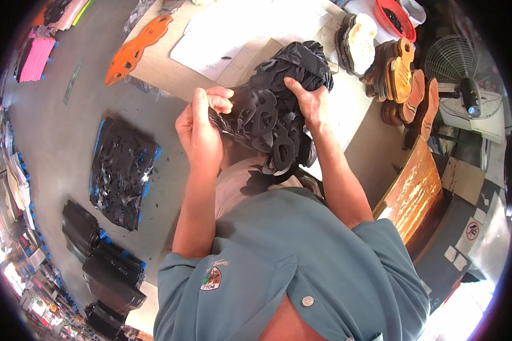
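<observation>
A black plastic bag [307,55] packed with black cut-out pieces [264,119] hangs between my two hands, in front of my shirt at the table edge. Several of the pieces have rounded outlines and oval holes, and some dangle low at the mouth of the bag. My left hand [202,122] is closed, its fingers pinching the gathered edge of the bag on the left side. On the right, my right hand [311,102] grips the bag's side with the thumb on top; its other fingers are hidden behind the bag.
White sheets [210,42] and an orange shaped plate [136,50] lie on the table [168,71]. Sole-shaped stacks [401,65], a red bowl [396,25] of black bits and a fan [466,85] stand right. Black scrap sheets [122,176] and stacked black sheets [111,270] sit left.
</observation>
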A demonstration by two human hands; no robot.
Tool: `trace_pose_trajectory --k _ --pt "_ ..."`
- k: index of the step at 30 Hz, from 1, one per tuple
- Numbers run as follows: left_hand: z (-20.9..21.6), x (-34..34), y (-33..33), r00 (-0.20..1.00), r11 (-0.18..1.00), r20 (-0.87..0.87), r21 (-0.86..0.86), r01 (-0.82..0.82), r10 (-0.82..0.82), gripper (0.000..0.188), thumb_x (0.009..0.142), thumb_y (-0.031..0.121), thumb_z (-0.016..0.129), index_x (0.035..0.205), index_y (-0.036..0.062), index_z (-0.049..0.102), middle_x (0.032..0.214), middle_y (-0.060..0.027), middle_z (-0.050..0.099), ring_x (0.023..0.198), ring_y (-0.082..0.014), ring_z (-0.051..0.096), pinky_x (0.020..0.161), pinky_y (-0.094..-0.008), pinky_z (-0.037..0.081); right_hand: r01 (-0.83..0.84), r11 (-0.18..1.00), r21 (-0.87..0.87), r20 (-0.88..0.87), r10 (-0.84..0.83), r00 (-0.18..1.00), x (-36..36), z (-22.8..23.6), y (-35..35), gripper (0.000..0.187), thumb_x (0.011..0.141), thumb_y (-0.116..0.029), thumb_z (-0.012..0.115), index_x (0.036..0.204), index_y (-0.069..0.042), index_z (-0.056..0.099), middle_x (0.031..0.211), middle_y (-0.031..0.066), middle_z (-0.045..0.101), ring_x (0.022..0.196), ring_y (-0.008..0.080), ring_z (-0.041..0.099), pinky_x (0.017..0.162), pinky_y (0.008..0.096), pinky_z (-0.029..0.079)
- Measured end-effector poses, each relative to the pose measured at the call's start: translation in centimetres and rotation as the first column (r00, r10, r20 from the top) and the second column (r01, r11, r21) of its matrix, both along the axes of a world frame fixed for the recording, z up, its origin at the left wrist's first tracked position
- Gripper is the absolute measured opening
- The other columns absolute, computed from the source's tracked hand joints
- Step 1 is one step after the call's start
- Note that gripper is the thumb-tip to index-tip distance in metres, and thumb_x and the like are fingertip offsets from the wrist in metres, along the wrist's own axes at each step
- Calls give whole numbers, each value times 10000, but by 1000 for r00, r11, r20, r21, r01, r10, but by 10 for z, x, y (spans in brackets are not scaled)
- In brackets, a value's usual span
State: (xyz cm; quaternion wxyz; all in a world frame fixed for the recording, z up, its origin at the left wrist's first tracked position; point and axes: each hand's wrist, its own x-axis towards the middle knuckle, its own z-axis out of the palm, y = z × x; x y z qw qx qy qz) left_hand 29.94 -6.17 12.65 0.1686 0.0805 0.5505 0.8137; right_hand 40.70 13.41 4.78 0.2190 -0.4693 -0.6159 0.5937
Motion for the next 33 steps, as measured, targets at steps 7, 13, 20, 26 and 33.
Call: trace_pose_trajectory --k 7,13,20,26,33 --pt "31 32 -20 724 892 -543 -114 438 -425 175 966 -21 539 809 -48 609 996 -201 762 703 -202 670 663 -298 541 3 959 284 465 -141 874 -13 -18 14 780 762 -431 910 1241 120 635 1178 260 738 1087 348 726 993 402 547" --pt "50 48 -22 515 701 -582 -140 699 -629 167 996 51 547 946 2 698 1010 -118 766 770 -226 720 728 -335 579 143 979 -147 -271 -179 946 -3 -53 60 552 887 -66 768 1383 -5 533 1277 118 688 1064 258 684 931 411 575" --pt "51 70 -25 436 431 -123 67 900 -892 301 1070 118 472 884 -22 663 1005 -81 746 758 -135 672 698 -285 545 67 899 -434 -520 -310 796 -17 -92 96 415 955 -59 665 1346 41 570 1230 142 707 1086 263 694 879 436 596" --pt "36 33 -13 795 729 -43 371 575 -605 564 1154 302 347 748 -10 584 943 -142 607 635 -152 461 556 -269 412 100 982 -160 69 -90 994 -26 -35 59 713 912 -387 812 1373 102 571 1316 211 667 1196 312 655 978 448 553" --pt "32 18 -24 832 788 130 425 445 -540 607 1158 363 332 715 11 556 952 -110 542 700 -153 402 565 -272 365 -416 888 196 395 317 862 48 41 32 924 884 -614 774 1454 78 551 1258 246 720 1135 319 719 1012 410 549"
